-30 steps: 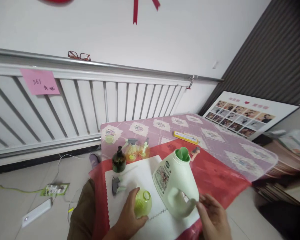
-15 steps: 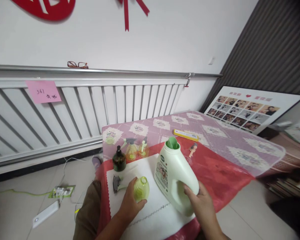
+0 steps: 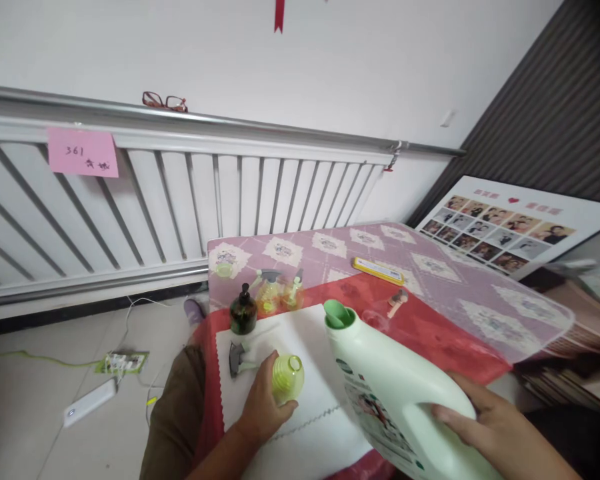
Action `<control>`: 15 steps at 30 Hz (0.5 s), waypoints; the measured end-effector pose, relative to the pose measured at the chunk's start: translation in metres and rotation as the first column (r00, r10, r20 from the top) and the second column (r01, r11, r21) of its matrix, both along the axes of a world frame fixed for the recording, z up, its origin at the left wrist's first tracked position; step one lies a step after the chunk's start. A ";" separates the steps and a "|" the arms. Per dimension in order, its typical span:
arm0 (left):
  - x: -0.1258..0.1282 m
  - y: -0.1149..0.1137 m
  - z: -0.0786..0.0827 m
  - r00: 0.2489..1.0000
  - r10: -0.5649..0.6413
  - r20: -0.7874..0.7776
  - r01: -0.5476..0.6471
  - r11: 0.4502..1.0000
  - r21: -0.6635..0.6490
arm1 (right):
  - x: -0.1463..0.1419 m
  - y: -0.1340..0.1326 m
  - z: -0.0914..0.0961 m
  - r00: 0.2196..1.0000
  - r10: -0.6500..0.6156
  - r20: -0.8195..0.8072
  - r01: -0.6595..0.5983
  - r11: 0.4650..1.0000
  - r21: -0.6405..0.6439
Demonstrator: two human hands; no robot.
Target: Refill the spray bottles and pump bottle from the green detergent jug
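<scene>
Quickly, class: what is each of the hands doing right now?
Left hand: holding the translucent yellow-green ribbed bottle.
Right hand: holding the large pale-green plastic jug.

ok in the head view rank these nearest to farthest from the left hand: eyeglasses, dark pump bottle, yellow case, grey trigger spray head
From the left hand:
1. Grey trigger spray head, just to its left
2. Dark pump bottle, beyond, back left
3. Yellow case, back right
4. Eyeglasses, high at upper left

Mint jug, lime bottle, red sheet
</scene>
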State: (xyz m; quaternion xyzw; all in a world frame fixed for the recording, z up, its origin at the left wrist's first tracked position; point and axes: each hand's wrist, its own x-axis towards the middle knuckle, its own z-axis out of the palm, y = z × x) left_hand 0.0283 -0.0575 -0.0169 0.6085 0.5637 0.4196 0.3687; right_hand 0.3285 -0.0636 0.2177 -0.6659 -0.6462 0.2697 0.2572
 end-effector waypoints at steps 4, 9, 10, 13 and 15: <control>0.000 0.000 0.000 1.000 -0.021 -0.023 0.021 1.000 0.011 | 0.009 -0.006 0.002 0.990 0.123 -0.066 -0.133 0.976 -0.175; -0.001 0.000 0.001 1.000 -0.013 -0.018 0.013 1.000 0.009 | 0.022 -0.009 -0.006 0.977 0.189 -0.101 -0.210 0.940 -0.269; -0.001 0.000 0.001 1.000 -0.013 -0.020 0.013 1.000 0.009 | 0.023 -0.009 -0.005 0.972 0.207 -0.108 -0.230 0.931 -0.283; -0.002 0.000 0.001 1.000 -0.011 -0.025 0.012 1.000 0.008 | 0.018 -0.010 0.000 0.957 0.272 -0.101 -0.290 0.904 -0.315; -0.002 0.000 0.002 1.000 -0.016 -0.027 0.016 1.000 0.017 | 0.013 -0.009 0.005 0.944 0.324 -0.065 -0.327 0.884 -0.335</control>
